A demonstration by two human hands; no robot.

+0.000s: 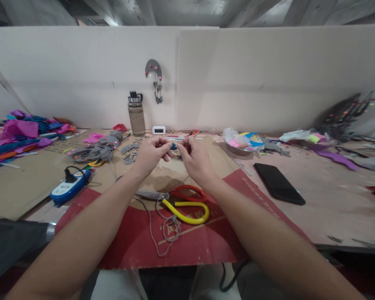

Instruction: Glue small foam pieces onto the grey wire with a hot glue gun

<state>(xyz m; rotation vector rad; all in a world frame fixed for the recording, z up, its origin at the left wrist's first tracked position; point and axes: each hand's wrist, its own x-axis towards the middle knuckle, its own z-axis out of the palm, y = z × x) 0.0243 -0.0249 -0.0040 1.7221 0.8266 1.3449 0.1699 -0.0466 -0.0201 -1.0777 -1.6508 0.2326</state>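
Both hands are raised over the table's middle, fingertips almost meeting. My left hand (152,153) is closed in a pinch, and so is my right hand (194,157). Between the fingertips shows a small dark blue bit (173,146), too tiny to name; I cannot tell which hand grips it. Below the hands lie scissors (187,212) with one yellow and one red handle, their blades pointing left. A thin grey cord (150,229) loops over and beside them, bunching in a loose tangle on a red printed cardboard sheet (190,250).
Grey felt pieces with pink beads (95,152) and a blue power strip (71,186) lie left. At the back stand a water bottle (136,116) and a small digital clock (158,130). A bowl (242,149) and a black phone (278,183) are right. A moon ornament (153,68) hangs behind.
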